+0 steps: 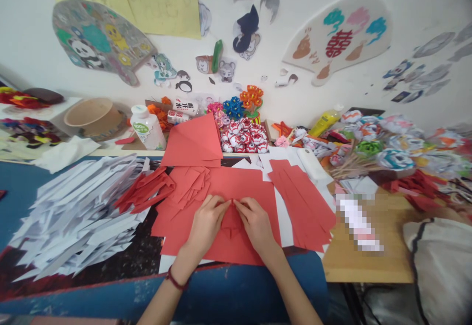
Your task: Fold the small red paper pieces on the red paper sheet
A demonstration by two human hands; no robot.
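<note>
Both hands meet over a large red paper sheet [254, 251] and pinch a small piece of folded red paper [231, 224] between them. My left hand [207, 219] grips its left upper edge with thumb and fingertips. On the other side my right hand [255, 219] pinches the right upper edge. The fingertips almost touch at the top of the fold, and a pointed crease shows below them. Just left of my left hand are small red paper pieces [188, 185]. To the right of my right hand, red paper strips [302, 207] lie in an overlapping stack.
A big heap of folded white paper strips [88, 212] covers the left side, with folded red strips [145, 190] beside it. Behind stand a white bottle [147, 128], red-and-white paper flowers [244, 136] and a yellow bottle [325, 121]. At right, another person's sleeve [442, 266] borders a wooden table [368, 271].
</note>
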